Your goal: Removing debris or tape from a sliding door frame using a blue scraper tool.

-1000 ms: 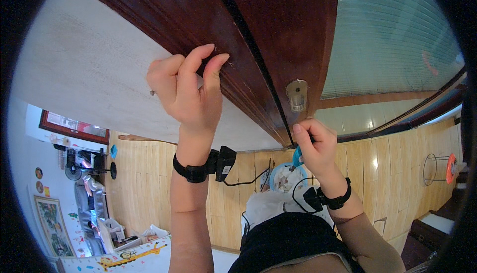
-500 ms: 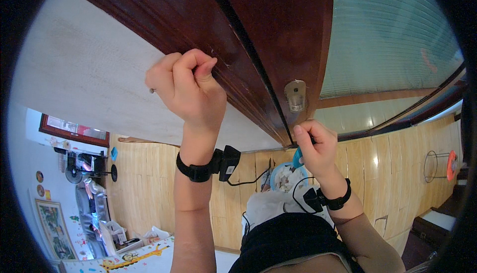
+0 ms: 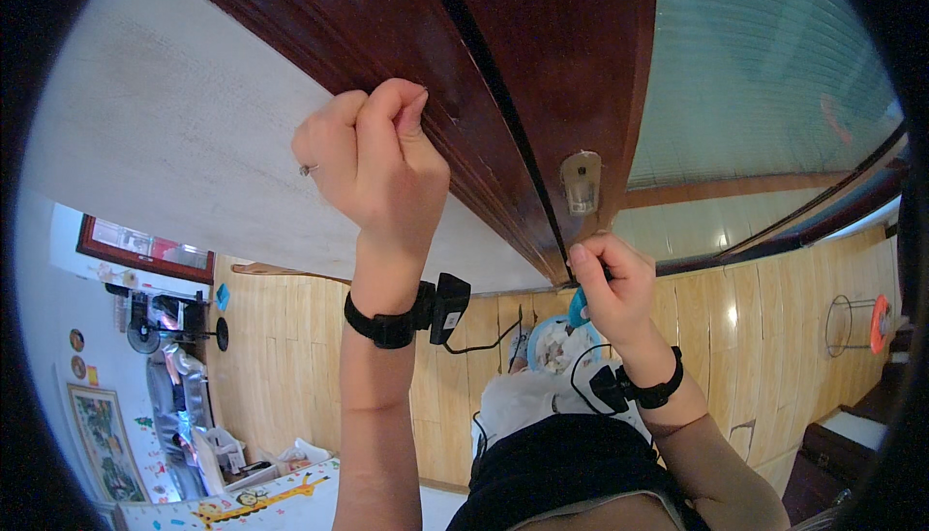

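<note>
My left hand (image 3: 382,159) is curled in a pinch against the dark red-brown wooden door frame (image 3: 368,23), where its moulding meets the white wall (image 3: 194,96). Whatever lies between its thumb and forefinger is hidden or too small to name. Lower down and to the right, my right hand (image 3: 621,284) is closed around a teal object (image 3: 579,308), mostly covered by the fingers. Just above that hand, a metal recessed pull plate (image 3: 582,183) is set in the wooden door edge. A dark gap (image 3: 503,101) runs between frame and door.
Below my hands a light blue bucket (image 3: 538,332) holds crumpled white scraps. The ribbed glass panel (image 3: 764,76) fills the upper right. A stool with an orange-red seat (image 3: 880,325) stands far right. Cables hang from both wrist straps. At left is a black fan (image 3: 143,335).
My left hand has shifted slightly up and to the right along the frame, still pinched. My right hand has hardly moved and keeps hold of the teal object.
</note>
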Tool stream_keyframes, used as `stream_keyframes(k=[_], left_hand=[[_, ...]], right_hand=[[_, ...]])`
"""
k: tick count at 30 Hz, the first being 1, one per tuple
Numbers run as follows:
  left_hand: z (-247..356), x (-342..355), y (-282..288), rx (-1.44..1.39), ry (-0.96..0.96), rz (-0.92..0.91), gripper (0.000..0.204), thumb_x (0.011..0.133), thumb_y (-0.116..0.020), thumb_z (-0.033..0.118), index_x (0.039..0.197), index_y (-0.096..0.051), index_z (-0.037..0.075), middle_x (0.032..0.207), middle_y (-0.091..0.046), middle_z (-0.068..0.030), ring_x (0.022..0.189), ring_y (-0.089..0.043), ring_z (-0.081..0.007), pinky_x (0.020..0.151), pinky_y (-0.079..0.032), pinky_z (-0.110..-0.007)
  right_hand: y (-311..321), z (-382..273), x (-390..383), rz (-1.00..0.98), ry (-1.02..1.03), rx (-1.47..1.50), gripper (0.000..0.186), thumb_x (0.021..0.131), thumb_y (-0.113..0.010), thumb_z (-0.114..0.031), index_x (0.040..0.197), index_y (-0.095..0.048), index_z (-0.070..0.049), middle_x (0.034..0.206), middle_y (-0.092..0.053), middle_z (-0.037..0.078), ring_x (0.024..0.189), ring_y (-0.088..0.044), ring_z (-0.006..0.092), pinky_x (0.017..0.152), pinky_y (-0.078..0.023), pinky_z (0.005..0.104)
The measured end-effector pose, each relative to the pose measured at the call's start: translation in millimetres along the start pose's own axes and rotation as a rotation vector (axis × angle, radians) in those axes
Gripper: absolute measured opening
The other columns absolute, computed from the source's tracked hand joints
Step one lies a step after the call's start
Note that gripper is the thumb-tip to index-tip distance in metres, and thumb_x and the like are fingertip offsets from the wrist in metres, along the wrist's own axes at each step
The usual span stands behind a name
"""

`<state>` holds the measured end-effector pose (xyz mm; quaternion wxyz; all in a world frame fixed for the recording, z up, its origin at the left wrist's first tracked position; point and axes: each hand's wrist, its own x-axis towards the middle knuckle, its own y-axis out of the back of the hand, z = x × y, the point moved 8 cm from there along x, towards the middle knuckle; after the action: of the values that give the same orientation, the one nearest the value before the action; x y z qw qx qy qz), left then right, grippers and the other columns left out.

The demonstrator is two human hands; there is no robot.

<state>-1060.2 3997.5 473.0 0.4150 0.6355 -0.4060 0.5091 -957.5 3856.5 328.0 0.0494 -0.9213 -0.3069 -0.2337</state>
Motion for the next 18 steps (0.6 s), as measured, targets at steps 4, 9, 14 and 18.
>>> stream_keyframes(k=[4, 9, 14, 18], left_hand=[[7, 6, -2, 0.051, -0.014, -0.062, 0.008, 0.075, -0.064, -0.003, 0.079, -0.061, 0.003, 0.085, -0.051, -0.0080, 0.081, -0.048, -0.0236, 0.070, -0.040, -0.030], [4, 1, -5, -0.022, 0.002, -0.064, 0.007, 0.074, -0.062, 0.000, 0.079, -0.061, 0.006, 0.084, -0.050, -0.0054, 0.080, -0.046, -0.0220, 0.071, -0.037, -0.031], [5, -20, 16, -0.211, 0.145, -0.109, 0.012, 0.074, -0.067, 0.008, 0.085, -0.063, 0.007, 0.083, -0.050, -0.0042, 0.078, -0.046, -0.0204, 0.069, -0.037, -0.029], [41, -51, 9, -0.776, 0.458, -0.583, 0.037, 0.067, -0.077, 0.017, 0.099, -0.063, 0.005, 0.089, -0.050, -0.0045, 0.077, -0.046, -0.0166, 0.070, -0.041, -0.028]], right_hand=[[-4, 10, -1, 0.013, -0.127, 0.145, 0.021, 0.089, -0.057, -0.014, 0.075, -0.060, 0.001, 0.065, -0.056, 0.006, 0.055, -0.051, 0.0146, 0.050, -0.039, 0.0255], [-22, 42, -5, -0.090, -0.491, 0.725, 0.048, 0.095, -0.041, -0.043, 0.073, -0.057, -0.003, 0.066, -0.054, 0.005, 0.052, -0.047, 0.0148, 0.047, -0.037, 0.0250], [-31, 49, -14, -0.192, -0.771, 1.085, 0.054, 0.093, -0.034, -0.055, 0.078, -0.052, -0.005, 0.064, -0.050, 0.006, 0.050, -0.043, 0.0150, 0.045, -0.033, 0.0245], [-38, 22, 9, -0.191, -0.610, 1.183, 0.040, 0.096, -0.039, -0.044, 0.090, -0.051, -0.006, 0.069, -0.051, 0.006, 0.052, -0.044, 0.0130, 0.046, -0.034, 0.0228]])
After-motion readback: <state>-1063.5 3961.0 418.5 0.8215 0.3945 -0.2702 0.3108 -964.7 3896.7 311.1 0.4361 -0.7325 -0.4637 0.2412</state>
